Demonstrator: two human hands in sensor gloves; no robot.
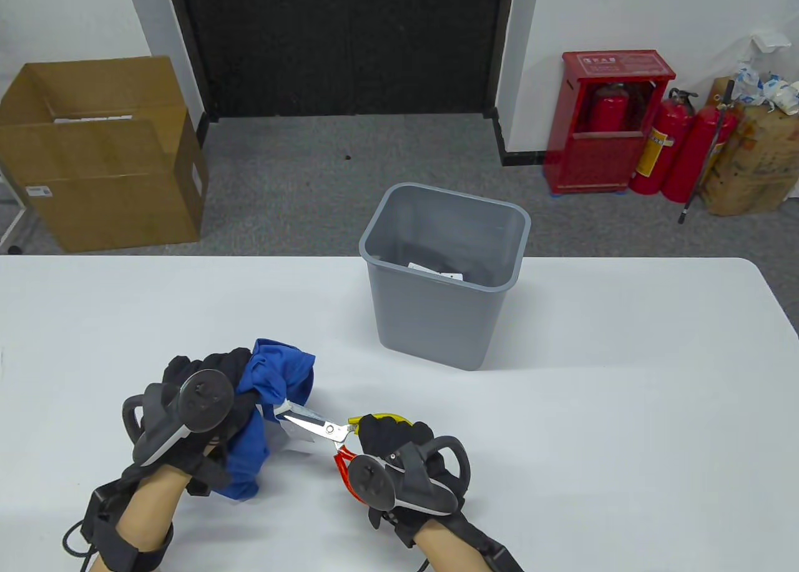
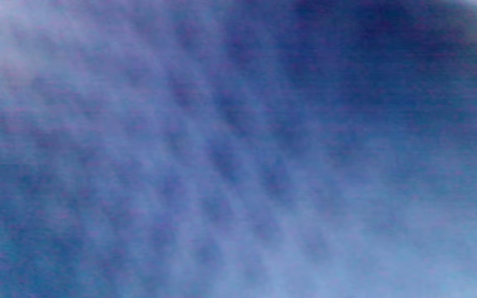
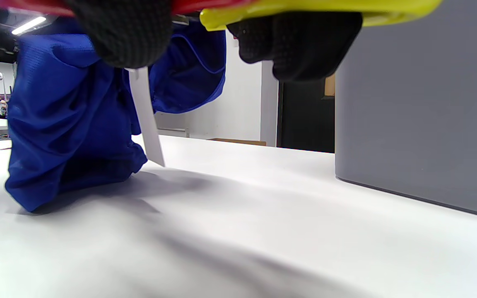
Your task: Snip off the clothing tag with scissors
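My left hand (image 1: 187, 409) grips a bunched blue garment (image 1: 274, 372) and holds it just above the white table (image 1: 624, 378). A white tag (image 1: 293, 438) hangs from the garment; in the right wrist view it (image 3: 145, 116) reaches down to the table. My right hand (image 1: 393, 447) holds scissors (image 1: 318, 425) with one red and one yellow handle. The blades point left and reach the top of the tag at the garment. The left wrist view shows only blurred blue cloth (image 2: 238, 165).
A grey waste bin (image 1: 446, 278) stands on the table behind the hands, with a few white scraps inside. On the floor beyond are a cardboard box (image 1: 100, 160) and red fire extinguishers (image 1: 674, 141).
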